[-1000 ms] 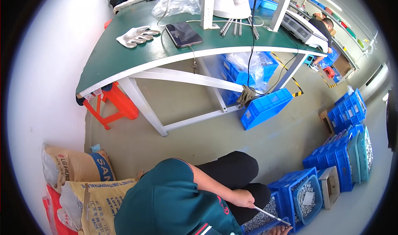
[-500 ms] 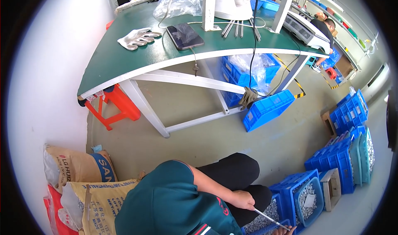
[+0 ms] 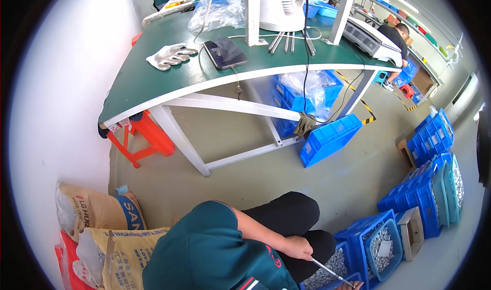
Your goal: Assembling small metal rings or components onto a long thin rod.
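My left hand is closed around one end of a thin silvery metal rod, over my dark-trousered knees. The rod slants down to the right, toward the picture's lower edge. At its far end the fingertips of my right hand pinch it; most of that hand is cut off by the frame, and any small part there is too small to make out. Below the rod stands a blue bin filled with many small silvery metal pieces.
More blue crates and tubs of metal pieces line the right side. Printed sacks lie at left. Ahead is a green table with a glove, phone, fan and several rods. Other people work farther back.
The view has tilted slightly, so the table sits a little lower in the picture. Both hands stay on the rod with hardly any shift. A person at the far upper left shows more.
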The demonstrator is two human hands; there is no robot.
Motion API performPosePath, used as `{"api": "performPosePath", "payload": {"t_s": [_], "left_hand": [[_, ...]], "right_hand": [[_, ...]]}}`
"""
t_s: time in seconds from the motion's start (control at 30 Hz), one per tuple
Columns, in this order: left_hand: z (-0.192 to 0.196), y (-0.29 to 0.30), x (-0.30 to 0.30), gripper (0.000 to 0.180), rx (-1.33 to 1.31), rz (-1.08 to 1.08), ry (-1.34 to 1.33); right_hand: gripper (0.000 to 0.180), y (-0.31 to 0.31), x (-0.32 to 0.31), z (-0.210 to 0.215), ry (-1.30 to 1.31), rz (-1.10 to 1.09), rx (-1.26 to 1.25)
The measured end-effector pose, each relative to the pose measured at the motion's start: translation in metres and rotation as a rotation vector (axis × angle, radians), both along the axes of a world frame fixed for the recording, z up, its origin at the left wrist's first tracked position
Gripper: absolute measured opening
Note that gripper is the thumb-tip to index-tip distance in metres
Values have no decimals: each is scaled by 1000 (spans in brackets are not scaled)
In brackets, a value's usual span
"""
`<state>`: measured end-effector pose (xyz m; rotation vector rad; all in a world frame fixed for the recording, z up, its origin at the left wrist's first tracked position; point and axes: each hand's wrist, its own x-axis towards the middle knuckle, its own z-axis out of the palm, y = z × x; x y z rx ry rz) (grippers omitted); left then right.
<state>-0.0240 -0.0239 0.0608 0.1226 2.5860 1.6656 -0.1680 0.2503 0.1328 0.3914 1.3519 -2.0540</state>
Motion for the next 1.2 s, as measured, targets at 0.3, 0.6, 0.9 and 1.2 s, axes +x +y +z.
{"api": "performPosePath", "payload": {"t_s": [0.3, 0.6, 0.9, 1.2], "left_hand": [[5, 0, 2, 33, 18, 12, -10], [0, 2, -4, 35, 90, 27, -15], [-9, 2, -7, 38, 197, 64, -50], [-6, 1, -7, 38, 175, 50, -44]], "right_hand": [[39, -40, 25, 27, 236, -214, 396], [21, -37, 27, -13, 327, -33, 386], [20, 5, 0, -129, -149, -64, -170], [35, 18, -3, -99, -188, -111, 45]]}}
